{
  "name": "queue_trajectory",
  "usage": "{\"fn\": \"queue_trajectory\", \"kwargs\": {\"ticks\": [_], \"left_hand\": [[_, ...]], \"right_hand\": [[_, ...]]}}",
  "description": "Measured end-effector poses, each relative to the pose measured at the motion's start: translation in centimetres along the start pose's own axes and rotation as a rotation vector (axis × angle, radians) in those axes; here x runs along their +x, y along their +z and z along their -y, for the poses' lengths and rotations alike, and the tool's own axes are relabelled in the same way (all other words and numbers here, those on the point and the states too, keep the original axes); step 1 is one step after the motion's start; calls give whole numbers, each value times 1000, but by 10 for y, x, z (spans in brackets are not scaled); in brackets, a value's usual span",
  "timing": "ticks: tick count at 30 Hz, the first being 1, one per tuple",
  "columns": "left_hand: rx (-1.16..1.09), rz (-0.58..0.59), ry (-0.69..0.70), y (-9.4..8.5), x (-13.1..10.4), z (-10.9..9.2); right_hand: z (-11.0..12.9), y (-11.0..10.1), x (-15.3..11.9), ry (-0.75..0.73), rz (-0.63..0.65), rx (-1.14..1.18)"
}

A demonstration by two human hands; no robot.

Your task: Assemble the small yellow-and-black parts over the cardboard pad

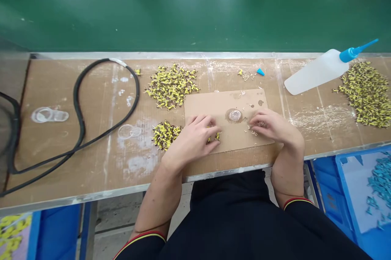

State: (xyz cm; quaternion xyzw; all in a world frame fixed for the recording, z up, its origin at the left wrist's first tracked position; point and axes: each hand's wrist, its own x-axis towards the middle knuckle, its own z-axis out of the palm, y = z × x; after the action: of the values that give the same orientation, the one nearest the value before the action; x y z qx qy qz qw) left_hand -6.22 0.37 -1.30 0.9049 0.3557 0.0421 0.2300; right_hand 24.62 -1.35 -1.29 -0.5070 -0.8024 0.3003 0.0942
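Note:
My left hand (195, 135) rests low over the left part of a loose cardboard sheet (201, 103), its fingers curved and the thumb apart from the forefinger. Small yellow-and-dark pieces (217, 136) show between that thumb and forefinger. On the sheet's right side, my right hand (271, 125) has thumb and forefinger drawn close together over tiny pale pieces (254, 133). Whatever those fingertips pinch is too small to make out. Between both hands sits a small round clear dish (235, 115) with a wet-looking ring around it.
Piles of yellow pieces lie at the back left (172, 84), beside my left hand (165, 134) and far right (368, 95). A white squeeze bottle (317, 72) lies behind right, near a blue cap (260, 71). A black cable (80, 105) loops at left. Blue bins (345, 186) flank the table.

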Motion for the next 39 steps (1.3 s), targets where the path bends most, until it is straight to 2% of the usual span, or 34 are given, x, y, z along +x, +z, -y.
{"fn": "queue_trajectory", "kwargs": {"ticks": [3, 8, 12, 15, 19, 21, 23, 26, 29, 32, 36, 39], "left_hand": [[24, -6, 14, 5, 1, 2], [-6, -21, 75, 11, 3, 5], [-63, -21, 119, 8, 5, 3], [-151, -89, 158, 2, 3, 2], [-398, -347, 156, -4, -1, -3], [-524, -448, 167, -2, -2, -7], [-611, -485, 181, 1, -1, -12], [-670, -439, 187, 7, 1, -19], [-692, -418, 183, 11, 4, -24], [-738, -497, 178, 15, 5, -26], [-739, -594, 207, 18, 9, -30], [-713, -603, 210, 17, 12, -33]], "right_hand": [[8, 1, 5, 46, 77, -57], [18, 9, 10, 95, 51, -186], [19, 9, 10, 51, 31, -184], [18, 1, 6, -73, -48, -49], [19, -8, -2, -234, -332, 198], [20, -5, -4, -295, -406, 349], [23, 1, -3, -347, -435, 524], [30, 12, 3, -374, -492, 767], [39, 20, 10, -330, -504, 946], [48, 26, 13, -244, -472, 1053], [55, 33, 13, -100, -409, 1098], [59, 37, 13, -63, -333, 1111]]}}
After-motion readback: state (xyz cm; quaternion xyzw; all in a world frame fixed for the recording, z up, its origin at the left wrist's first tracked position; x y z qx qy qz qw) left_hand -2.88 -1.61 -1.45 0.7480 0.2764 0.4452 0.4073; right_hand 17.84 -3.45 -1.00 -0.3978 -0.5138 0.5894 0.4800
